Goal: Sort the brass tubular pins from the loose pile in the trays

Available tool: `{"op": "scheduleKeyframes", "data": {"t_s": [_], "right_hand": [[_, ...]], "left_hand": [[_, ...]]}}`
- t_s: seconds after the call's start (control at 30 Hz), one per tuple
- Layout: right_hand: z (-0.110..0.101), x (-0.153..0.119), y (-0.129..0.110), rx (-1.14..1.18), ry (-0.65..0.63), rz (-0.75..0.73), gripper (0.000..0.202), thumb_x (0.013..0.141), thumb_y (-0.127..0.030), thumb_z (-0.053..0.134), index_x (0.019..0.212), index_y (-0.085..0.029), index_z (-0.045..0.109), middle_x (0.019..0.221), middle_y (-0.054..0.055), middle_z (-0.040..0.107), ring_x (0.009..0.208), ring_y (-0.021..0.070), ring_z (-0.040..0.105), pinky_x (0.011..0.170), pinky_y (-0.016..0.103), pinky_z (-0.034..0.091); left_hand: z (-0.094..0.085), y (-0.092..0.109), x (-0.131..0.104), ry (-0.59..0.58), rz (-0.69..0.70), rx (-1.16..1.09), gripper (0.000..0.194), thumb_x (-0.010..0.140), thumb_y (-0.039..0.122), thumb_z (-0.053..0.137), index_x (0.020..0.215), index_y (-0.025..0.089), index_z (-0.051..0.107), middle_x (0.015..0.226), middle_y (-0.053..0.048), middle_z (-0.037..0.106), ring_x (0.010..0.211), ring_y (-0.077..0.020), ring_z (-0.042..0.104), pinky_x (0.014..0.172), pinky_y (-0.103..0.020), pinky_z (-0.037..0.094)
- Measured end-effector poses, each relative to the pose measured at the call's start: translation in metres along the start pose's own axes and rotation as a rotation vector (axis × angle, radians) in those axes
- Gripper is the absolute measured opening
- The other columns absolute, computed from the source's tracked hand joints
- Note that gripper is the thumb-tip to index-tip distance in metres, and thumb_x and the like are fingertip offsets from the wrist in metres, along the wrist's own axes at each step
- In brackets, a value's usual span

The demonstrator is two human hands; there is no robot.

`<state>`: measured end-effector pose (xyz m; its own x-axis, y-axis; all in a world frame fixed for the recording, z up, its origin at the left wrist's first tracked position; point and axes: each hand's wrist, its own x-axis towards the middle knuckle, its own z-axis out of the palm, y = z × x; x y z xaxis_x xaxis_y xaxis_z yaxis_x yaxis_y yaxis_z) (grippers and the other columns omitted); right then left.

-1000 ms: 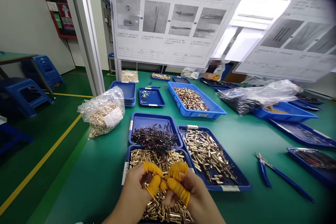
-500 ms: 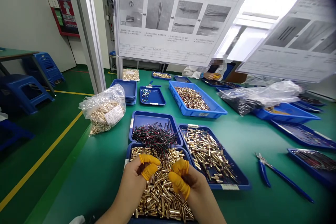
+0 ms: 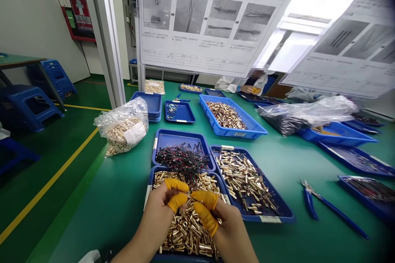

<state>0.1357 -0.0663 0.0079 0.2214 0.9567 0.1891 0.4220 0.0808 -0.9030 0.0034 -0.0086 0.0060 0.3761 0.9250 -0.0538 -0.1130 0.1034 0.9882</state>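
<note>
Both hands wear yellow finger covers and meet over a blue tray of brass sleeves [image 3: 185, 230]. My left hand [image 3: 168, 201] is closed in a pinch, its fingertips close to those of my right hand [image 3: 210, 213], which is pinched too. Something small and thin shows between the fingertips, too small to identify. Behind them lies a tray of dark and red wires with silvery ends [image 3: 185, 158]. On the right, another blue tray holds brass sleeves with wires [image 3: 243, 176].
Blue-handled pliers [image 3: 324, 205] lie at the right. A bag of brass parts [image 3: 126, 131] stands left, near stacked trays [image 3: 151, 107]. Farther back is a large blue bin [image 3: 237, 132]. Paper sheets [image 3: 197, 49] hang above; a person [image 3: 243, 86] sits across the table.
My right hand has moved left and slightly up, so its fingertips now meet those of my left hand. The view has shifted slightly.
</note>
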Motion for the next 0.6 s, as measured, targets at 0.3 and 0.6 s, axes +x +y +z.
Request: {"op": "scheduleKeyframes", "data": {"t_s": [0.3, 0.6], "right_hand": [[-0.008, 0.005, -0.001, -0.121, -0.114, -0.024, 0.024, 0.079, -0.039, 0.057, 0.069, -0.019, 0.068, 0.06, 0.003, 0.062, 0.055, 0.0176, 0.055, 0.05, 0.025, 0.043], [-0.014, 0.005, -0.001, 0.149, -0.365, 0.204, 0.023, 0.082, -0.035, 0.051, 0.066, -0.02, 0.044, 0.044, -0.01, 0.044, 0.026, 0.003, 0.037, 0.029, 0.013, 0.026]], "left_hand": [[0.0, -0.01, 0.0, -0.024, 0.102, 0.102, 0.008, 0.068, 0.016, 0.061, 0.073, 0.02, 0.066, 0.079, -0.002, 0.064, 0.077, -0.0189, 0.059, 0.072, -0.028, 0.048], [0.0, -0.011, -0.004, -0.222, 0.082, 0.26, 0.007, 0.074, 0.019, 0.06, 0.072, 0.019, 0.067, 0.066, -0.001, 0.061, 0.063, -0.0161, 0.055, 0.058, -0.023, 0.044]]}}
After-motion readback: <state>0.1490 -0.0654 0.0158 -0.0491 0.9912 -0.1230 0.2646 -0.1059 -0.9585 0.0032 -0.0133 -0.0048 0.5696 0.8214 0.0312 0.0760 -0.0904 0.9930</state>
